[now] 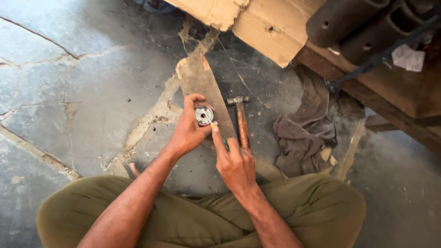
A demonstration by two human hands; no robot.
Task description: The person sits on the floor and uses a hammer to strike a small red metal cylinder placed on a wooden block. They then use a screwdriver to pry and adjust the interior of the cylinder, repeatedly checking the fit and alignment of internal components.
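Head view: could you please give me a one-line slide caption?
Left hand holds a small round metal part while right hand probes it with a thin screwdriver, wooden-handled hammer alongside.

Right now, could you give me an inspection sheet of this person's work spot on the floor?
Surface: cracked grey stone floor, dusty.
Job's things: small round metal part, probed by a thin yellow-handled screwdriver.
Clutter: wooden-handled hammer, worn flat board, crumpled grey-brown rag.
Grippers: left hand holds the part; right hand holds the screwdriver.
Cables: nothing seen.
Surroundings: torn cardboard, dark metal cylinders on a wooden ledge.
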